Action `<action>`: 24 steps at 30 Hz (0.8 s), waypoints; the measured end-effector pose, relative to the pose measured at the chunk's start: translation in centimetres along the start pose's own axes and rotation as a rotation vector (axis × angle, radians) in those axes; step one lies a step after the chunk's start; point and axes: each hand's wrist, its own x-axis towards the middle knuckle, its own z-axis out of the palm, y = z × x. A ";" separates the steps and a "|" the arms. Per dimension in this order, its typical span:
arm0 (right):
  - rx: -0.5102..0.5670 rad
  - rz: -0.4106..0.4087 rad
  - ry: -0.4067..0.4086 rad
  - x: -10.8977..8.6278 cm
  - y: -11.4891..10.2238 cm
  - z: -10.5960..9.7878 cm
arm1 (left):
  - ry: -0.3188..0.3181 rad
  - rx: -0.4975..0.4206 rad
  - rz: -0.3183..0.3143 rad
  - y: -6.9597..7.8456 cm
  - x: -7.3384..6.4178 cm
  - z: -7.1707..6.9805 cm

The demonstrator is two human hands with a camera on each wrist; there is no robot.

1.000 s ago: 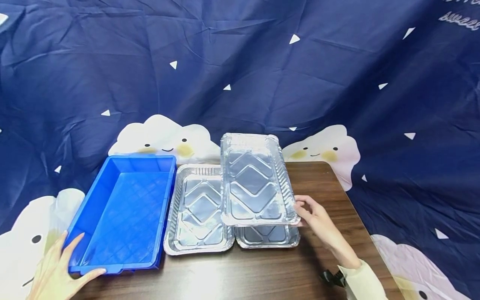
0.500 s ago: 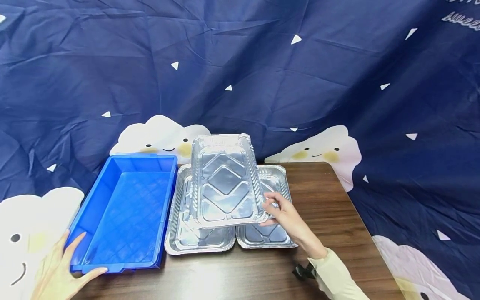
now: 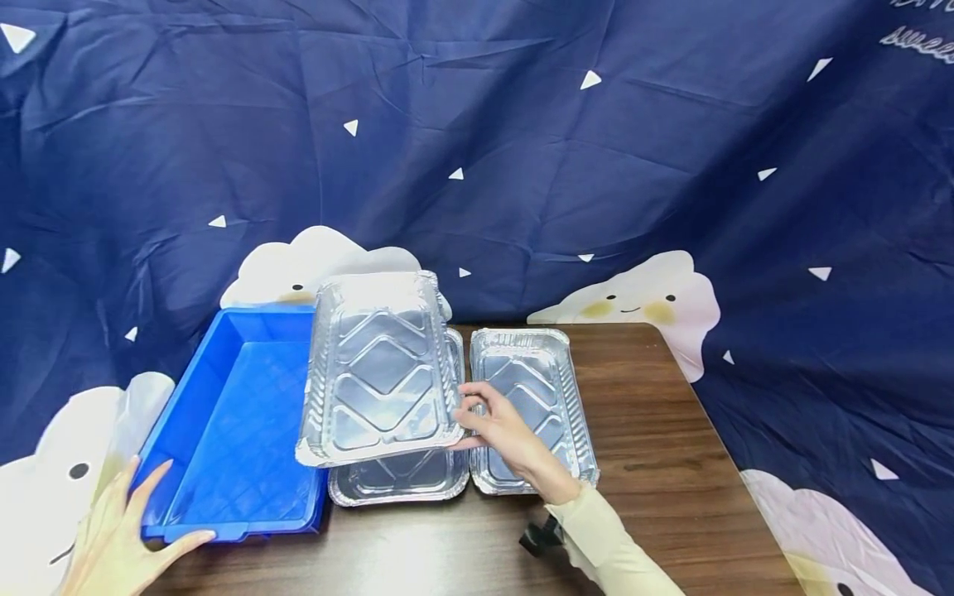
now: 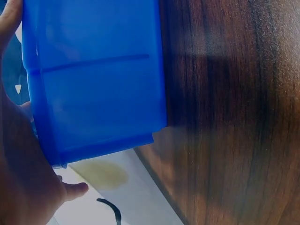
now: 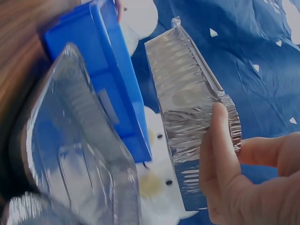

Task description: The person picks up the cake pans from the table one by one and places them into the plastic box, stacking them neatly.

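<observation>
Three foil trays [image 3: 383,372], one blue bin [image 3: 246,422], one table [image 3: 641,422]

The head camera looks forward and down from high over the table [image 3: 641,430] to its far edge and the curtain [image 3: 484,149]. The left-wrist view, turned sideways, is close against the bin [image 4: 98,98]; the right-wrist view closely faces the raised foil tray [image 5: 180,89]. All share the bin.
</observation>
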 end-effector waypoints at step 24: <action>0.108 0.066 0.040 4.9 4.9 16.0 | 0.099 -0.110 0.043 -0.5 0.1 0.3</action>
